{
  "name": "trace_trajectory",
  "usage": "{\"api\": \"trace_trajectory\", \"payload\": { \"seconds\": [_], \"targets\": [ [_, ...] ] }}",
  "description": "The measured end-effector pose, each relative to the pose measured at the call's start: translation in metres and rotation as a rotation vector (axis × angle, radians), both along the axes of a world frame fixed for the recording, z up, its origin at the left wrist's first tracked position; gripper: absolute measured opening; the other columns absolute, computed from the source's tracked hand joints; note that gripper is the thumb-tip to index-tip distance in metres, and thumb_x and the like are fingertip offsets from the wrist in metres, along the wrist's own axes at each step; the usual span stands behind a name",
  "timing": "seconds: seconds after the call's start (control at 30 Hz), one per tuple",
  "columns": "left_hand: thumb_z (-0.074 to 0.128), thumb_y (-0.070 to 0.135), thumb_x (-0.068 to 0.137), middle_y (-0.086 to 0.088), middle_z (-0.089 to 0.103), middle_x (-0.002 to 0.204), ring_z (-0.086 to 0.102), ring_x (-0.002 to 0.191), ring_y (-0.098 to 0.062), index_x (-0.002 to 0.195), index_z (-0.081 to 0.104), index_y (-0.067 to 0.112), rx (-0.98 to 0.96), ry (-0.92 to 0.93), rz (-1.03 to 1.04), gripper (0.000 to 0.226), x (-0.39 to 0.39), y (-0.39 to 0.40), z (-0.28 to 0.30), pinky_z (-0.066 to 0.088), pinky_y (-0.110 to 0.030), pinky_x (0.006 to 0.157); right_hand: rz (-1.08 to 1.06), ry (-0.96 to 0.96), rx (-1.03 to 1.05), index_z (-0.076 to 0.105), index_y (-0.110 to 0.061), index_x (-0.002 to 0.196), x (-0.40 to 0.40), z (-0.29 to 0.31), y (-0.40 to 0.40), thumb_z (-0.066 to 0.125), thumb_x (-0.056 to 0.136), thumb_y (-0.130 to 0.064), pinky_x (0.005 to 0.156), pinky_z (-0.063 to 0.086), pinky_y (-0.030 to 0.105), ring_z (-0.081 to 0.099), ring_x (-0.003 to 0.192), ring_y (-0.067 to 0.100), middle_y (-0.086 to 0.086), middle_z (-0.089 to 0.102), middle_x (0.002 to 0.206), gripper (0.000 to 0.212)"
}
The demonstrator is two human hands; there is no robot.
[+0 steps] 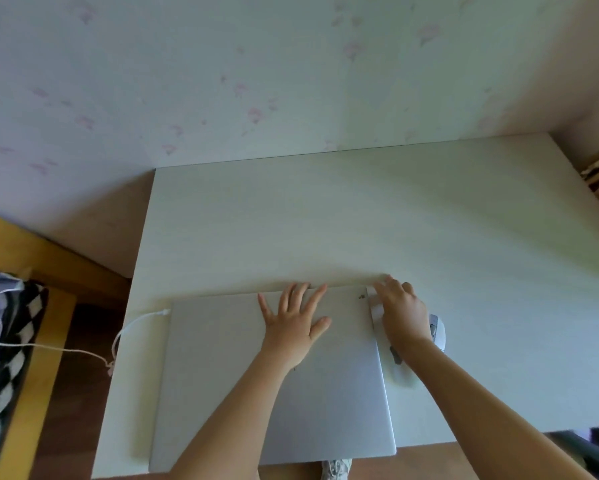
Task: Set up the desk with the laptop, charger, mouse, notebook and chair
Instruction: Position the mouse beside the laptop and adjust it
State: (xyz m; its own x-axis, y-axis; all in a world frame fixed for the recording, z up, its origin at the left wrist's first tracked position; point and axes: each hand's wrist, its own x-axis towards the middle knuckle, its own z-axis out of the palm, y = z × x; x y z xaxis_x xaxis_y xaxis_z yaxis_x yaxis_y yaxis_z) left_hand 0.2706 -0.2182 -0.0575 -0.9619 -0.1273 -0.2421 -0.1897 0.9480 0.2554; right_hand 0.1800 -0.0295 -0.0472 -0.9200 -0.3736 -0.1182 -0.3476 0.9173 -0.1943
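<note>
Right now the flat silver-grey laptop [274, 375] lies closed on the pale white worktop [395, 220], at its near edge and towards the left side, with its near corner a little over the edge. A thin white charger cable [125, 336] is plugged at the far left corner of the laptop, curves down beside the worktop and runs away to the left.

The left hand [293, 327] rests flat on the lid near the far edge, the fingers spread and released, grasping nothing. The right hand [402, 315] is at the far right corner of the laptop, its fingers bent over a small white object [376, 311] just beside the lid; I cannot tell what this object is or if the hand really holds it. Under the right wrist, touching the worktop just to the right of the laptop, a light grey computer mouse [436, 332] shows partly.

Behind the worktop stands a pale wall with faint pink flower pattern [256, 81]. To the left is a yellow wooden frame [41, 358] with a black-and-white checked cloth [10, 358] on it.
</note>
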Motion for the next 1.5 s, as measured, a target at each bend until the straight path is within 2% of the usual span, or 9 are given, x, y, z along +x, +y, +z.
{"api": "trace_trajectory", "payload": {
  "seconds": [0.1,0.23,0.4,0.67,0.87,0.97,1.07,1.27,1.5],
  "targets": [
    [0.03,0.058,0.087,-0.011,0.051,0.135,0.047,0.128,-0.031,0.14,0.045,0.012,0.079,0.064,0.02,0.072,-0.02,0.021,0.009,0.022,-0.057,0.112,0.02,0.015,-0.037,0.067,-0.002,0.087,0.001,0.0,0.002,0.065,0.035,0.022,0.036,0.04,0.031,0.057,0.067,0.038,0.017,0.065,0.087,0.057],
    [0.061,0.053,0.079,-0.013,0.061,0.096,0.06,0.088,-0.036,0.105,0.066,0.01,0.149,0.127,0.099,0.051,-0.045,0.05,0.015,0.048,-0.04,0.083,-0.054,0.01,-0.243,0.069,-0.004,0.1,0.003,0.004,0.001,0.055,0.063,0.018,0.054,0.043,0.033,0.059,0.082,0.037,0.016,0.063,0.096,0.046],
    [0.057,0.062,0.083,-0.002,0.059,0.112,0.051,0.11,-0.026,0.111,0.058,0.019,0.152,0.076,0.196,0.052,-0.062,0.052,0.01,0.035,-0.034,0.091,-0.372,-0.229,-0.648,0.069,-0.01,0.102,0.003,0.015,0.003,0.058,0.08,0.006,0.073,0.047,0.026,0.061,0.081,0.018,0.006,0.062,0.106,0.029],
    [0.047,0.07,0.083,-0.002,0.048,0.129,0.039,0.127,-0.025,0.121,0.06,0.021,0.119,-0.178,0.217,0.063,-0.084,0.053,0.008,0.027,-0.037,0.103,-0.691,-0.443,-0.971,0.07,-0.012,0.097,0.0,0.031,0.011,0.069,0.079,-0.006,0.053,0.039,0.0,0.066,0.071,0.006,0.0,0.071,0.082,0.019],
    [0.049,0.058,0.089,-0.009,0.062,0.108,0.056,0.104,-0.031,0.098,0.065,0.006,0.021,-0.027,0.114,0.055,-0.083,0.056,0.014,0.045,-0.035,0.079,-0.863,-0.512,-1.149,0.069,-0.019,0.093,0.006,0.038,0.015,0.07,0.082,-0.014,0.065,0.046,0.012,0.065,0.07,0.0,-0.002,0.073,0.078,0.013],
    [0.046,0.052,0.091,-0.015,0.068,0.091,0.062,0.086,-0.036,0.086,0.061,-0.001,-0.048,-0.049,0.073,0.055,-0.085,0.062,0.022,0.036,-0.032,0.062,-0.927,-0.539,-1.193,0.069,-0.016,0.095,0.006,0.038,0.016,0.072,0.079,-0.014,0.071,0.05,0.019,0.068,0.07,-0.001,-0.001,0.074,0.08,0.016],
    [0.039,0.049,0.096,-0.014,0.068,0.093,0.063,0.089,-0.035,0.088,0.059,0.003,-0.109,-0.049,-0.032,0.051,-0.083,0.066,0.025,0.037,-0.033,0.064,-0.957,-0.581,-1.267,0.069,-0.009,0.099,0.004,0.04,0.014,0.072,0.08,-0.008,0.067,0.053,0.016,0.072,0.077,0.015,0.006,0.074,0.085,0.019],
    [0.038,0.046,0.098,-0.003,0.06,0.076,0.059,0.078,-0.032,0.08,0.052,0.012,0.03,-0.013,0.006,0.041,-0.085,0.058,0.044,0.035,-0.032,0.063,-1.0,-0.601,-1.361,0.069,-0.005,0.093,0.008,0.053,0.012,0.075,0.078,-0.009,0.053,0.046,0.007,0.07,0.064,0.008,0.007,0.073,0.081,0.016],
    [0.034,0.042,0.1,0.004,0.048,0.055,0.049,0.064,-0.026,0.055,0.04,0.021,0.225,0.11,0.186,0.051,-0.093,0.035,0.064,0.032,-0.032,0.06,-0.969,-0.7,-1.535,0.07,-0.002,0.088,0.011,0.064,-0.005,0.069,0.082,-0.002,0.069,0.055,0.016,0.069,0.074,0.019,0.011,0.071,0.077,0.007]
  ]
}}
